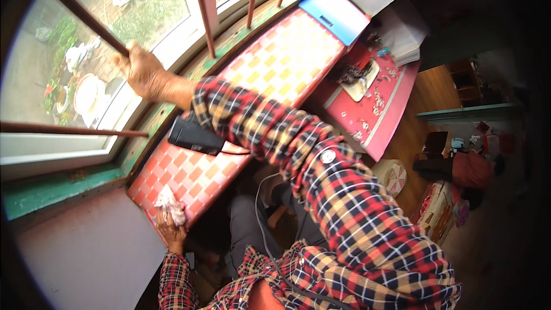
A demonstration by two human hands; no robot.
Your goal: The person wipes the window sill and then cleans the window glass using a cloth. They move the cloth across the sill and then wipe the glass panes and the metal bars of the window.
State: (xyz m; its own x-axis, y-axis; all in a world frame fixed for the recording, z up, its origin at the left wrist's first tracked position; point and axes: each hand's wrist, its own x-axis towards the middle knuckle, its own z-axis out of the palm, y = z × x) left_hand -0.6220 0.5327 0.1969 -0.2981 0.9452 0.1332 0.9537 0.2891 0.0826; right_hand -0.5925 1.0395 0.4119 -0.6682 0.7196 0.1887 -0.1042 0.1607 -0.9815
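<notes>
My right hand (146,75) grips a brown window bar (92,19), with the arm stretched across the sill. Down at the sill's near left end, my left hand (172,230) holds a crumpled whitish cloth (169,204). That cloth rests on the red-and-white checked covering (193,181) of the windowsill. Beneath my right forearm lies a black box-shaped device (196,135) with a dark cable. A plaid sleeve hides part of the device and of the covering.
A blue-and-white panel (335,13) lies at the sill's far end. Beyond my right arm, a table with a red cloth (387,125) bears a pale tray (363,82) with dark material. A thin cable (258,206) hangs before my legs. A round stool (389,176) stands on the floor.
</notes>
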